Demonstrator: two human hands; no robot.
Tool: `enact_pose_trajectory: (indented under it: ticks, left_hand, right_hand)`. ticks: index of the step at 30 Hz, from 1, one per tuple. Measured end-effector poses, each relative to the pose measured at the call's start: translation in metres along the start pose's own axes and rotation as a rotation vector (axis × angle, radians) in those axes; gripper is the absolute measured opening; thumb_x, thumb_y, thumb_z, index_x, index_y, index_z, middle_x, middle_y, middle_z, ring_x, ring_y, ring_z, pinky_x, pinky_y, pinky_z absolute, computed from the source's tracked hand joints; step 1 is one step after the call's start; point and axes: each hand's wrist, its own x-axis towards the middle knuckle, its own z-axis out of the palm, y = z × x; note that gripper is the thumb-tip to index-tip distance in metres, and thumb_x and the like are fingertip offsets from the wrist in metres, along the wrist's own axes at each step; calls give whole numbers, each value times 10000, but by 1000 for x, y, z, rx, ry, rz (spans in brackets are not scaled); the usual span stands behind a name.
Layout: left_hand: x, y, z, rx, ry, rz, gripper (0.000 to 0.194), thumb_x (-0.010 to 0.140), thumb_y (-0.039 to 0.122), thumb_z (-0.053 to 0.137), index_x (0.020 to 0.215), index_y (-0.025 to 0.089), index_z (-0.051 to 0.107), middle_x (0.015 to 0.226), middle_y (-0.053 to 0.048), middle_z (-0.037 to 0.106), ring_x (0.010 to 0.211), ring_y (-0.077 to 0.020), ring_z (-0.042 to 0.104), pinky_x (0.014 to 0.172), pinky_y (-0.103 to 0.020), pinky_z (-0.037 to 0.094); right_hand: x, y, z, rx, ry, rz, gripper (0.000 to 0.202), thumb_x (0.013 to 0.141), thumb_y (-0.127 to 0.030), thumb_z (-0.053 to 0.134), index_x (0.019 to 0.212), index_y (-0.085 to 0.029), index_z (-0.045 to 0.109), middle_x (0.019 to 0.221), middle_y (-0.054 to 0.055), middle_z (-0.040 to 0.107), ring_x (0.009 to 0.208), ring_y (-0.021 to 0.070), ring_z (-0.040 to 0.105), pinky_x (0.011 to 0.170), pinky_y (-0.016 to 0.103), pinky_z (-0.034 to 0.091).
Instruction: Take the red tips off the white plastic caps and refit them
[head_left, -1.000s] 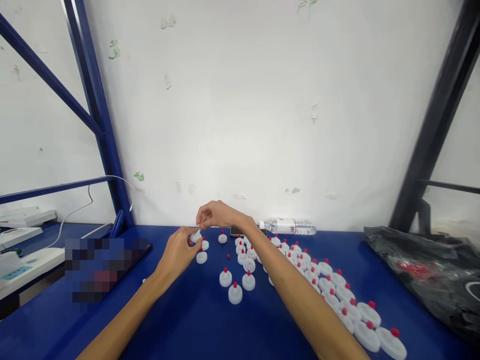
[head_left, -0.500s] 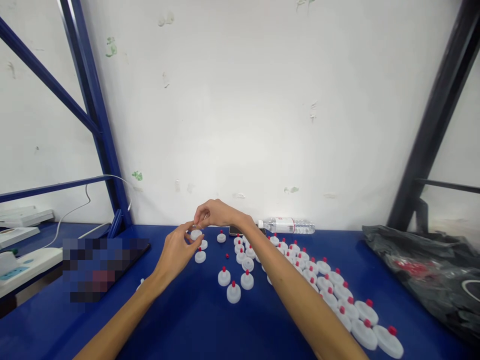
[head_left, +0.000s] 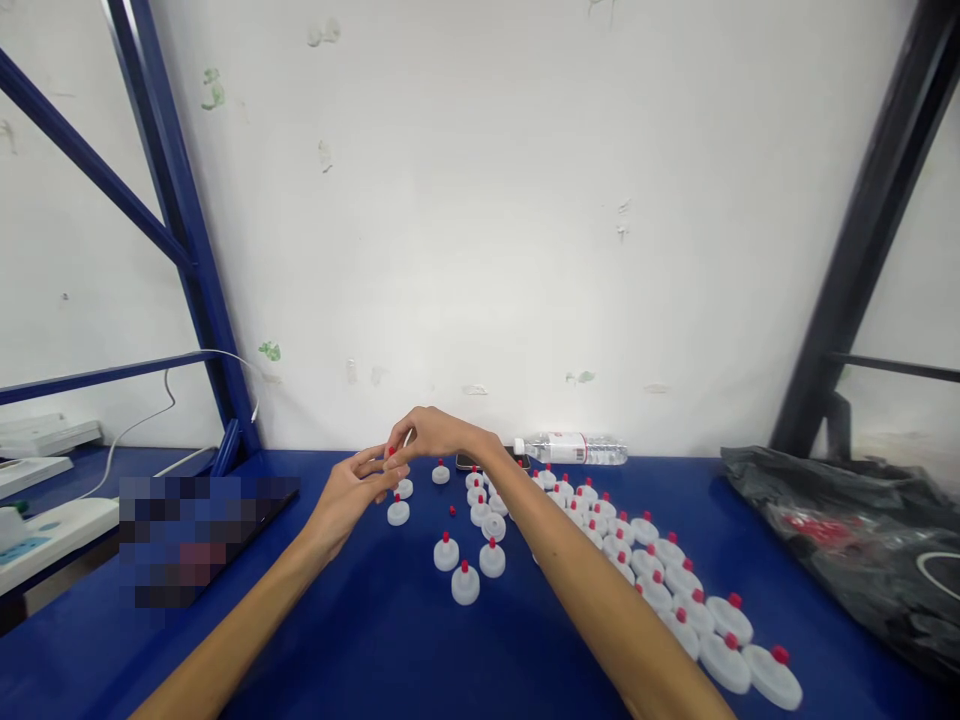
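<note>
Above the far left of the blue table my two hands meet. My left hand (head_left: 349, 498) is closed around a white round cap, which its fingers and thumb now mostly hide. My right hand (head_left: 427, 432) reaches across from the right, its fingers pinched on a small red tip (head_left: 391, 452) at the top of that cap. Just below the hands stand white caps with red tips, one (head_left: 398, 512) nearest my left hand. A loose red tip (head_left: 452, 511) lies on the table to the right.
Rows of red-tipped white caps (head_left: 724, 662) spread over the right side. A clear water bottle (head_left: 568, 448) lies by the wall beside a phone (head_left: 466, 462). A black plastic bag (head_left: 840, 560) is at right; a blurred dark flat object (head_left: 202, 545) and power strip (head_left: 52, 540) are at left.
My left thumb and fingers have closed in over the white cap, which showed between them before. My right fingers have come down slightly, and a red tip now shows at them.
</note>
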Motion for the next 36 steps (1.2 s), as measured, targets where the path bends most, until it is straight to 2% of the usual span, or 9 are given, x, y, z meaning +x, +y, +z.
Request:
enact_pose_trajectory:
  ticks: [3,6,8,10,12,16,22,29,36]
  left_hand:
    - [2,1,-3,-156,-14,-51,685,683,276,850,1308,187,585,910,-20,737,789,-134,642,672,-236,471]
    - [3,8,-6,-320,-45,-123,382,793,279,686,1154,157,648,927,-53,736,793,-138,663,778,-259,537]
    - [1,14,-8,-397,-84,-188,306,854,340,568,1046,127,673,982,-117,742,812,-168,688,800,-288,566]
    - [-1,20,-8,-435,-134,-259,395,889,421,532,1039,89,684,1030,-177,745,844,-202,712,777,-301,584]
    - [-2,21,-8,-445,-162,-310,433,889,450,581,1071,72,689,1067,-194,749,865,-209,726,747,-279,590]
    - [0,15,-7,-439,-136,-336,272,874,337,649,1021,114,694,1076,-157,767,839,-173,739,730,-231,582]
    - [4,9,-7,-396,-104,-304,148,887,289,619,955,160,646,1025,-141,786,854,-184,762,632,-201,548]
    - [1,8,-7,-258,-105,-236,277,853,357,707,993,122,661,1004,-165,791,911,-218,767,609,-179,505]
    - [1,8,-9,-74,-120,-150,444,853,494,651,1075,110,669,1050,-183,779,998,-272,749,556,-211,422]
  right_hand:
    - [-1,-1,-1,12,21,-11,121,815,-272,773,899,-185,766,883,19,757,841,153,682,722,218,461]
    - [-4,-3,-5,32,42,-16,143,827,-304,764,904,-183,761,892,26,758,870,157,691,739,219,469]
    - [-5,-4,-7,30,59,-15,173,814,-329,778,896,-178,762,885,30,758,872,159,690,749,224,470]
    - [-5,-5,-8,14,66,-14,187,791,-336,798,876,-173,765,873,33,756,867,163,684,756,231,467]
    - [-4,-6,-6,-8,62,-15,190,757,-331,821,854,-175,771,873,32,756,872,171,675,757,238,461]
    - [0,-12,-1,-32,29,-20,172,704,-304,844,819,-194,778,846,12,753,869,176,670,742,236,455]
    - [0,-14,1,-12,-19,-27,153,713,-295,822,815,-194,767,813,-5,748,823,155,668,711,228,446]
    - [0,-12,-1,1,-65,-37,182,702,-322,830,807,-196,751,843,2,751,856,170,669,721,239,447]
    - [-1,-15,-3,-6,-65,-41,148,723,-278,815,826,-200,745,857,-1,753,882,170,683,726,231,454]
